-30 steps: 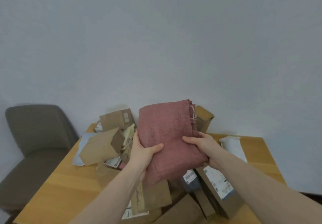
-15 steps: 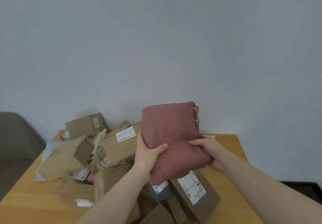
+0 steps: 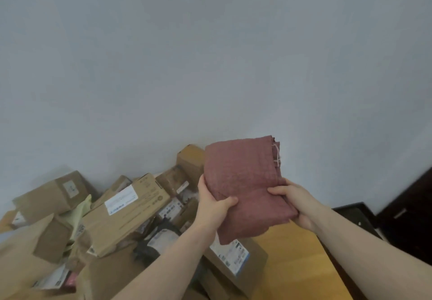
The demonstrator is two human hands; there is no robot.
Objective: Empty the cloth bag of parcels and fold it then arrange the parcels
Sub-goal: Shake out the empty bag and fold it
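Note:
A folded dusty-red cloth bag [image 3: 243,178] is held up in the air over the right part of the wooden table [image 3: 297,253]. My left hand [image 3: 211,204] grips its lower left edge, thumb on top. My right hand [image 3: 293,200] grips its right side, fingers over the front. A white drawstring shows at the bag's upper right corner. Several brown cardboard parcels [image 3: 124,213] lie heaped over the table's left and middle, one long box with a white label on top. Another labelled box [image 3: 236,258] lies just under the bag.
A pale wall stands right behind the table. Dark furniture [image 3: 411,213] and a dark floor are past the table's right edge. Bare wood shows at the table's right end. A pale green mailer [image 3: 78,218] sticks out of the heap.
The view has swung right, so the chair at left is gone and dark furniture appears at right. Both hands have carried the folded bag toward the table's right end.

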